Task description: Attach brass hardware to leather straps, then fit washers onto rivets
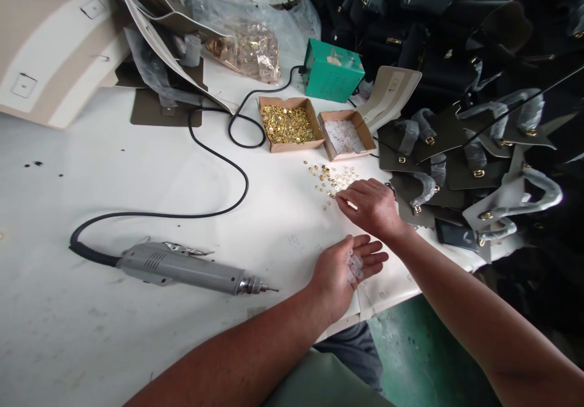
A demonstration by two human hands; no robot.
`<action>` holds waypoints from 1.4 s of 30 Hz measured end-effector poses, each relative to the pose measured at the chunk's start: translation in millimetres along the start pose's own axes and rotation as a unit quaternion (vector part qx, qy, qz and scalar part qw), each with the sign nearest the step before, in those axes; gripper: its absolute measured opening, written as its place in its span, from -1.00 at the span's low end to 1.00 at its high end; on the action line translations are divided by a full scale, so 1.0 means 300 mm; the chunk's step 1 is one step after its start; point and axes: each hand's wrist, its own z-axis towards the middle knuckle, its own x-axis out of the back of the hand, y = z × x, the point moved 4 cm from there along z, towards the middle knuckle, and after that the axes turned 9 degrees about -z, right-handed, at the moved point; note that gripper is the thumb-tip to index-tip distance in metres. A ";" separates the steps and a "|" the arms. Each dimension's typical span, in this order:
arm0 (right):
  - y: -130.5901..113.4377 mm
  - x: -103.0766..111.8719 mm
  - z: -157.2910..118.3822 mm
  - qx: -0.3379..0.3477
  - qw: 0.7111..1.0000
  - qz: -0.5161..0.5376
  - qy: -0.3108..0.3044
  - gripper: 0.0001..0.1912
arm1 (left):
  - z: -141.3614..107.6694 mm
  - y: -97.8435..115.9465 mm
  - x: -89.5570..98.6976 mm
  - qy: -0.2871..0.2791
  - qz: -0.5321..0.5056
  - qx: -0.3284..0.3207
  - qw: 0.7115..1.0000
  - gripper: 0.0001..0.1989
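Observation:
My left hand [340,273] is palm up near the table's front edge, fingers spread, with several small clear plastic discs [354,267] lying in it. My right hand [369,206] is just beyond it, thumb and forefinger pinched together at the edge of a scatter of small gold pieces [325,174]. What the pinch holds, if anything, is too small to make out. Paler clear pieces [347,176] lie beside the gold ones. Behind them stand a cardboard box of gold pieces [287,124] and a smaller box of clear pieces [343,136].
A grey electric screwdriver [191,269] lies at the left front, its black cable [246,182] looping back toward a green box [333,71]. Bagged gold parts [255,51] and beige panels [55,42] sit at the back left. Dark bag pieces with wrapped handles [438,133] crowd the right.

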 end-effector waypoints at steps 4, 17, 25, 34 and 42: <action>-0.008 -0.012 -0.010 0.019 1.000 -0.003 -0.003 -0.83 | 0.000 -0.002 0.001 0.000 0.000 0.000 1.000 -0.64; -0.011 -0.026 -0.022 0.036 0.999 -0.017 0.008 -0.83 | -0.003 0.001 -0.006 -0.006 0.012 -0.003 1.000 -0.65; -0.007 -0.028 -0.031 0.034 0.999 0.014 -0.024 -0.87 | -0.004 -0.003 -0.007 0.003 0.014 0.001 1.000 -0.64; 0.032 0.049 -0.042 -0.060 0.996 0.070 0.014 -0.94 | -0.012 0.004 -0.009 0.008 -0.002 -0.004 1.000 -0.67; -0.014 0.249 -0.158 -0.110 0.968 0.220 -0.046 -0.89 | -0.006 0.014 -0.015 -0.021 -0.039 -0.043 0.998 -0.77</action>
